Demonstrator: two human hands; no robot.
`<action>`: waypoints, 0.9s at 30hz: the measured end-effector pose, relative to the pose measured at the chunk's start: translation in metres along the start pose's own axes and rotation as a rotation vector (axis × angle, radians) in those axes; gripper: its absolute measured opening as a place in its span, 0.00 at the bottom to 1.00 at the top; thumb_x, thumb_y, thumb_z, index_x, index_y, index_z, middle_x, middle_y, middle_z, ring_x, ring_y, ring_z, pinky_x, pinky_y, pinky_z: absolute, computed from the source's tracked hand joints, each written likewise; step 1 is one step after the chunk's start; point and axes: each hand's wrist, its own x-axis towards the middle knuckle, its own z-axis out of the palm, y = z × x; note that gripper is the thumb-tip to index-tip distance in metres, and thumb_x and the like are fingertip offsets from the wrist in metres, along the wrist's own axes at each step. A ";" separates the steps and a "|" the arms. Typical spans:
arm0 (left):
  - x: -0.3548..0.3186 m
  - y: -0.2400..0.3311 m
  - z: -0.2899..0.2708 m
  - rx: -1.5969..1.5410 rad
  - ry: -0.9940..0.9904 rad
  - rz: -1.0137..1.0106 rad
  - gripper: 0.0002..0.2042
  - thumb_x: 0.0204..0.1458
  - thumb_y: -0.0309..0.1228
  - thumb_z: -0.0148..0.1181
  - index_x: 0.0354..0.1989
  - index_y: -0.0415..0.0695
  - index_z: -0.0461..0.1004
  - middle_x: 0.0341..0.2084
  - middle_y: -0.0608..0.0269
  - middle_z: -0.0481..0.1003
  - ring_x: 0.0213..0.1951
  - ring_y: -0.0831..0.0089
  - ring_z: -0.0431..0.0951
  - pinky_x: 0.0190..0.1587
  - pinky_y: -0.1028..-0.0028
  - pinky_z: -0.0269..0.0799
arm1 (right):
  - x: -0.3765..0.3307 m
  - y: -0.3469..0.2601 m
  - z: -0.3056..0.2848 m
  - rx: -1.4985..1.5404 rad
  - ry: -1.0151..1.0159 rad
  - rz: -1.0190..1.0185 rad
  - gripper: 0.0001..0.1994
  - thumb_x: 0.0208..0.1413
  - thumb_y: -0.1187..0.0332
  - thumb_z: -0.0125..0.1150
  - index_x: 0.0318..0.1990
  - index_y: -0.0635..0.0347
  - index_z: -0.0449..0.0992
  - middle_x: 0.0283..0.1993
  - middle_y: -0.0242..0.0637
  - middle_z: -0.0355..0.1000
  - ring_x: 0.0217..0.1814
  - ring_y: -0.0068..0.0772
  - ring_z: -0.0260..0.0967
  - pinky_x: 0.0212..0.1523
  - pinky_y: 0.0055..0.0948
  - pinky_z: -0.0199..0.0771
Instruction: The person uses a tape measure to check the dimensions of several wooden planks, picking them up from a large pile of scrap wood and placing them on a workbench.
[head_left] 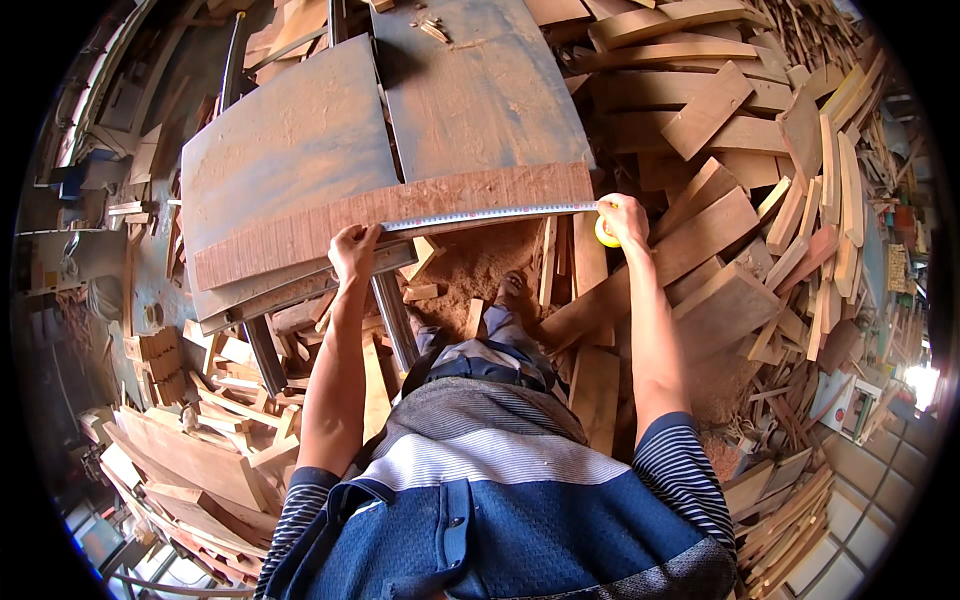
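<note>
A tape measure's blade [490, 213] is stretched straight between my hands along the near edge of a reddish-brown board [300, 220]. The blade's free end is pinched in my left hand [354, 252], close to the middle of the board's near edge. Around the yellow tape case [606, 233] my right hand [625, 218] is closed, just past the board's right end. My fingers cover most of the case. The board lies across the front of a dusty metal machine table [480, 90], which has a dark slot running away from me.
Loose planks [700, 215] are heaped to the right of the table. More offcuts [200, 450] lie at the lower left. Sawdust [470, 265] covers the floor by my feet. Metal legs [395, 315] stand under the table's front edge. Small wood scraps [433, 30] rest on the tabletop.
</note>
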 end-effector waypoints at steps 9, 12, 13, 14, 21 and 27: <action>-0.003 0.004 -0.003 -0.068 -0.013 0.030 0.18 0.50 0.44 0.73 0.34 0.38 0.83 0.23 0.63 0.80 0.26 0.81 0.73 0.32 0.72 0.72 | 0.004 0.015 0.008 0.043 0.034 -0.079 0.12 0.55 0.58 0.64 0.37 0.54 0.85 0.24 0.35 0.76 0.22 0.24 0.73 0.28 0.31 0.71; -0.004 0.003 -0.009 -0.081 -0.060 -0.012 0.18 0.50 0.42 0.74 0.39 0.37 0.84 0.32 0.54 0.85 0.33 0.73 0.84 0.40 0.71 0.78 | -0.001 0.004 0.010 0.033 0.036 -0.018 0.12 0.55 0.58 0.63 0.37 0.54 0.85 0.24 0.35 0.77 0.25 0.25 0.75 0.30 0.30 0.72; -0.007 0.003 -0.009 -0.126 -0.056 -0.013 0.18 0.50 0.41 0.75 0.39 0.37 0.84 0.31 0.55 0.85 0.32 0.74 0.83 0.39 0.72 0.78 | -0.001 0.001 0.010 0.014 0.036 -0.003 0.12 0.55 0.57 0.62 0.38 0.51 0.86 0.24 0.36 0.78 0.26 0.27 0.77 0.31 0.32 0.73; -0.007 0.003 -0.011 -0.122 -0.058 -0.007 0.16 0.50 0.39 0.74 0.38 0.37 0.84 0.31 0.55 0.84 0.31 0.74 0.82 0.38 0.72 0.78 | -0.002 -0.002 0.010 -0.004 0.037 0.012 0.12 0.55 0.56 0.62 0.39 0.48 0.86 0.24 0.37 0.79 0.26 0.29 0.78 0.31 0.34 0.75; -0.023 -0.015 -0.013 -0.270 -0.062 0.008 0.13 0.52 0.34 0.73 0.39 0.37 0.83 0.31 0.57 0.84 0.32 0.77 0.81 0.37 0.74 0.77 | -0.009 -0.002 0.011 0.016 0.064 -0.101 0.12 0.57 0.58 0.62 0.40 0.54 0.86 0.21 0.36 0.76 0.22 0.26 0.75 0.27 0.31 0.72; -0.069 -0.041 -0.047 -0.812 -0.264 -0.198 0.10 0.57 0.31 0.70 0.43 0.38 0.81 0.28 0.70 0.79 0.29 0.85 0.74 0.30 0.83 0.68 | -0.058 0.047 0.015 0.358 -0.143 -0.090 0.09 0.59 0.70 0.62 0.41 0.66 0.82 0.29 0.27 0.74 0.23 0.15 0.64 0.24 0.22 0.64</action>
